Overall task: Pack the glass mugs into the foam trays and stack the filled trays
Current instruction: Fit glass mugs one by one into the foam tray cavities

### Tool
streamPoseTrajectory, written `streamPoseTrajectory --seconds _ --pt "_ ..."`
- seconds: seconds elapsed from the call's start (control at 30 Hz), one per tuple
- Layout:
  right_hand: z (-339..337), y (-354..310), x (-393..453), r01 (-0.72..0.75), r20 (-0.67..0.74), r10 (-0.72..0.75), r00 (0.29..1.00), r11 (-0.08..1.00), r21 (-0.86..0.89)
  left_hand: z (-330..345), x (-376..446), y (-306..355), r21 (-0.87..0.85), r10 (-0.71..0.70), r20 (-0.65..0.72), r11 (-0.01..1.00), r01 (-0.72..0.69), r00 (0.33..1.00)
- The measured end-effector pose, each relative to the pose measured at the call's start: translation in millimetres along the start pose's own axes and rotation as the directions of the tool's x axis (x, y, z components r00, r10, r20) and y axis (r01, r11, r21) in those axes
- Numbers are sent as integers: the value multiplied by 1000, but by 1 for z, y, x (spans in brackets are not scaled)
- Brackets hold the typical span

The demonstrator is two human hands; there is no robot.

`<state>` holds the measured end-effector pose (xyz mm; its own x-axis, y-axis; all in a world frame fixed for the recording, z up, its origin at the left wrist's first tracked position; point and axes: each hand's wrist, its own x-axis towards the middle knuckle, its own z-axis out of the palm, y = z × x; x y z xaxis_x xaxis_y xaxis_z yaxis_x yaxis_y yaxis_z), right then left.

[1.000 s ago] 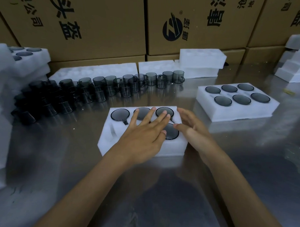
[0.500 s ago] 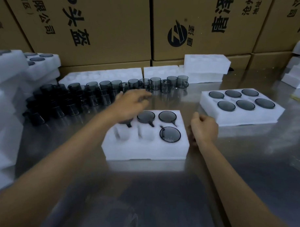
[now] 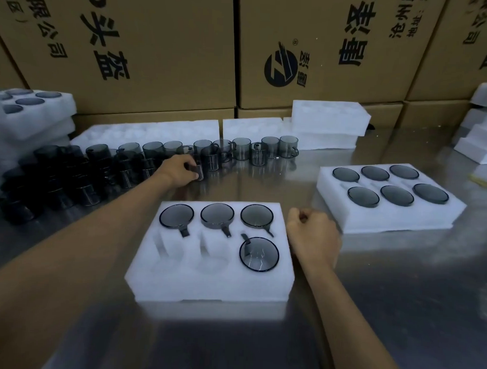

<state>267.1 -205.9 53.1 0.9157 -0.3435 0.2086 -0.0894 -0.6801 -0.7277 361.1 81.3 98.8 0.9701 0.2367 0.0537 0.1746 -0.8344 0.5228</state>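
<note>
Partly hidden (by left hand (image 3: 179, 169)): mug (image 3: 199, 171).

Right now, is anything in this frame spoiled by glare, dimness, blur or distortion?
Head view: dim overall; the steel table mirrors the mugs, without harsh glare; the dark mugs at left merge into shadow; wide-angle bending at the edges; left hand and near tray sharp enough.

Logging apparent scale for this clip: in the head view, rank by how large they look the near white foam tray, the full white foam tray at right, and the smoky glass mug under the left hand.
1. Near white foam tray, nearest the camera.
2. Full white foam tray.
3. Smoky glass mug, gripped by the left hand, clearly smallest.
</note>
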Motion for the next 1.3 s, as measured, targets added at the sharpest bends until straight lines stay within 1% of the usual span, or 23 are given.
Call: streamPoseTrajectory --seconds 0.17,0.23,0.3,0.33,0.37,0.43,0.5,0.57,0.63,0.7,0.73,0.8,1.1,1.2,1.3 --pt "-3 -1 -2 3 23 -4 1000 999 37 -12 -33 4 -80 98 -86 991 -105 991" --pt "-4 0 -2 -7 35 4 999 998 63 -22 -56 11 -140 137 -166 977 -161 976" --pt "-7 -1 -3 -19 35 15 999 993 115 -30 -86 20 -244 175 -262 939 -241 949" --pt "-10 -3 -4 -21 28 17 999 989 148 -32 -104 23 -314 196 -293 905 -287 936" --pt "-14 -5 -5 -13 11 11 1000 984 179 -33 -123 25 -366 219 -310 870 -329 925" --pt "-25 -14 -10 50 -43 -41 998 974 219 -32 -159 27 -411 261 -295 834 -369 919" --pt "-36 -29 -22 165 -48 -158 986 933 320 -27 -189 24 -409 282 -247 837 -364 927" --pt "-46 -45 -41 277 -1 -316 949 830 485 -19 -212 20 -359 298 -223 860 -363 928" --pt "-49 -57 -62 332 72 -448 891 751 571 -13 -226 17 -337 327 -254 852 -400 910" --pt "-45 -63 -78 355 158 -532 832 729 585 -12 -234 15 -341 347 -309 829 -443 886" --pt "-43 -64 -83 357 190 -551 812 728 585 -13 -236 15 -340 354 -328 821 -459 876" --pt "-40 -66 -90 348 218 -560 799 727 593 -14 -238 14 -352 372 -335 803 -481 866" --pt "-39 -61 -86 375 180 -548 817 741 557 -4 -241 18 -368 399 -308 787 -495 864" --pt "-37 -59 -86 380 177 -547 818 745 548 1 -242 16 -330 395 -294 812 -481 870" --pt "-35 -56 -89 412 199 -575 793 747 521 5 -244 14 -241 385 -299 855 -459 873"
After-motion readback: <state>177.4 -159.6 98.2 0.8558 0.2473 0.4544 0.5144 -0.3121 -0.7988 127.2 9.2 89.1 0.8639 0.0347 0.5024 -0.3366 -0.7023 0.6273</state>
